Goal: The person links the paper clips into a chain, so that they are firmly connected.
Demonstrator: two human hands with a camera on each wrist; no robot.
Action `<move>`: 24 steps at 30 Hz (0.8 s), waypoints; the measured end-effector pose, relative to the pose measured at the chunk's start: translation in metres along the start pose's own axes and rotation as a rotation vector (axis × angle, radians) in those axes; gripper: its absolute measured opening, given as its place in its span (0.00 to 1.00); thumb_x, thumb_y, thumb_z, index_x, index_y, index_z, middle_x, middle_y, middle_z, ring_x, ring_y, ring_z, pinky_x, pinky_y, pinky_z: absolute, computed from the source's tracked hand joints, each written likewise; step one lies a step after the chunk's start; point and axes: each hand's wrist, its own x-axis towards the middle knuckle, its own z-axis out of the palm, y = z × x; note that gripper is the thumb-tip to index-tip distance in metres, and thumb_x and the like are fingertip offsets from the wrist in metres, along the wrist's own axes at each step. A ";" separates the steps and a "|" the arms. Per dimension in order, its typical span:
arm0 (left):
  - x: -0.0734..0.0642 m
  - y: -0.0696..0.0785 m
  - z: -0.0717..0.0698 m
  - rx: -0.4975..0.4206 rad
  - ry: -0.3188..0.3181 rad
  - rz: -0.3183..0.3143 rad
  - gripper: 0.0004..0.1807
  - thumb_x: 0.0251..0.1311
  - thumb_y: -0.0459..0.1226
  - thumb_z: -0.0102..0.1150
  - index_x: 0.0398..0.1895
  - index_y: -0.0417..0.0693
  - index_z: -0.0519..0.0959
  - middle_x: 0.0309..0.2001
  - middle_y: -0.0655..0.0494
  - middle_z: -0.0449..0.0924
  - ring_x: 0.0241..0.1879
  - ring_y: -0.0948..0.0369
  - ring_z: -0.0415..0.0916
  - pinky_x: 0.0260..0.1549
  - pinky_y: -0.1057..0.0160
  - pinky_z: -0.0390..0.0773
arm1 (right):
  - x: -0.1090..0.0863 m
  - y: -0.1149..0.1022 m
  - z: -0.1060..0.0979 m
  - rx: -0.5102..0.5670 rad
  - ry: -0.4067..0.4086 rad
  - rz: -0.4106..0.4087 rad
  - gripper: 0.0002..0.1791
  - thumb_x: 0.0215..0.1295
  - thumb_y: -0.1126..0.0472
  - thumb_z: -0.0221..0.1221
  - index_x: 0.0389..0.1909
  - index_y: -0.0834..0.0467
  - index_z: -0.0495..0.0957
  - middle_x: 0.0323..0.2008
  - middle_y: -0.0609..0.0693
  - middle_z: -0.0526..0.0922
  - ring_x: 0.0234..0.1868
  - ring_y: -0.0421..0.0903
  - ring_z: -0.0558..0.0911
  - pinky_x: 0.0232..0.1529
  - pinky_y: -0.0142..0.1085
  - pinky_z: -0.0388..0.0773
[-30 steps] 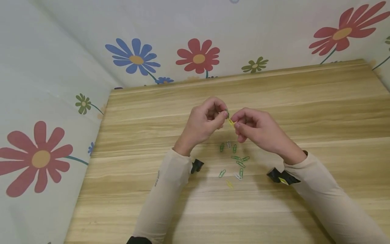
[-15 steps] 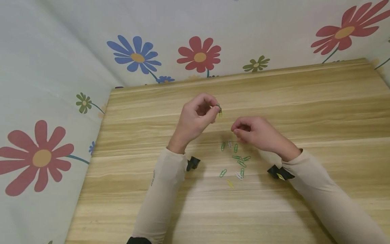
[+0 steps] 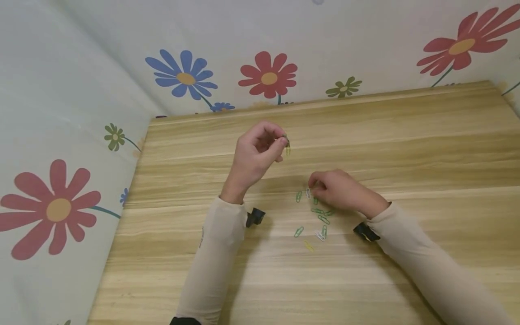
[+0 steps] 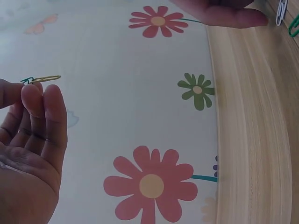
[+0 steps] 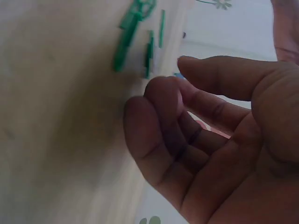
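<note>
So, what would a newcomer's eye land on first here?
Probably the big red flower on the wall, at the head view's left. Next, the left hand, pinching a green clip with a yellow clip jutting out; then the right hand, near loose clips on the wooden table.

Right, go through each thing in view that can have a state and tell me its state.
Left hand: raised, pinching the upper green clip.
Upper green clip: held, partly hidden by fingertips.
Upper yellow clip: off the table, apparently linked to that green clip.
Right hand: low over clips, thumb and fingers apart, nothing visibly held.
Lower green clips: lying scattered, some bunched.
White clips: lying apart from each other.
Lower yellow clip: lying alone.
</note>
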 end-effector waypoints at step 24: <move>0.000 -0.002 -0.005 -0.020 0.012 -0.042 0.05 0.67 0.25 0.58 0.43 0.32 0.76 0.35 0.47 0.77 0.25 0.56 0.74 0.27 0.62 0.81 | 0.003 -0.012 0.015 -0.165 -0.039 -0.014 0.09 0.66 0.65 0.62 0.44 0.59 0.75 0.26 0.47 0.76 0.26 0.45 0.72 0.29 0.39 0.71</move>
